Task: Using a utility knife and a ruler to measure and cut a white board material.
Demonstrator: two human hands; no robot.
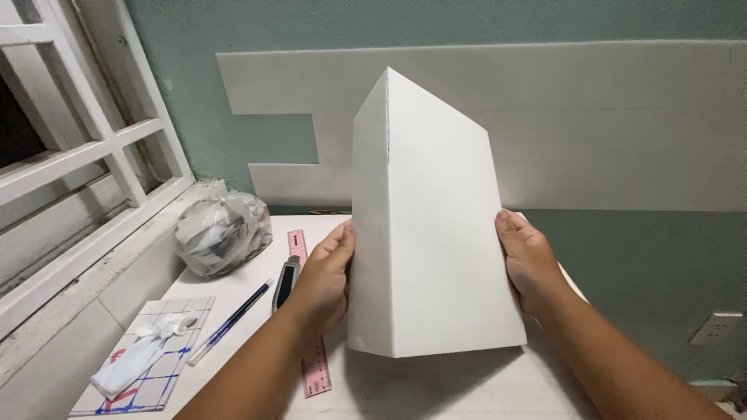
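A tall white board (436,233), folded along a vertical crease into two panels, stands upright above the white table (467,389). My left hand (325,276) grips its left edge and my right hand (527,260) grips its right edge, thumbs on the front. Under my left forearm lies a pink ruler (313,365), with a grey utility knife (285,281) beside it.
A clear plastic bag of scraps (222,233) sits at the table's back left. A blue pen (229,323) lies beside a gridded tile (156,365) bearing a white cloth (136,358). White panels (607,117) lean on the teal wall. A window frame (85,155) is left.
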